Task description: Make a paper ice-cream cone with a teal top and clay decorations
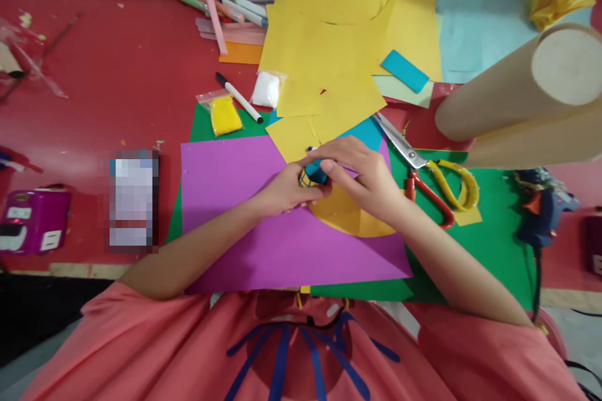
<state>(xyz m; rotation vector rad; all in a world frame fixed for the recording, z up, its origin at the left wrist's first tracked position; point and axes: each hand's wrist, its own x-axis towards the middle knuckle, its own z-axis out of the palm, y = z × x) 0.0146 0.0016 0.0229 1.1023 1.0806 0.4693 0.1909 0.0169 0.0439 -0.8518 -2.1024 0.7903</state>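
Observation:
Both my hands meet over the purple paper sheet (244,225) in the middle of the table. My left hand (282,191) is closed around a small blue and yellow rolled paper piece (313,175). My right hand (364,178) covers the same piece from above, its fingers pressed onto the blue part. Under my right hand lies a yellow paper half-circle (350,216). Most of the small piece is hidden by my fingers.
Red and yellow scissors (433,178) lie right of my hands on green paper (493,244). A blue glue gun (543,213) sits further right, cardboard tubes (512,88) above it. Yellow sheets (338,44), a marker (239,98), small bags and paper sticks lie behind; a purple device (32,219) at left.

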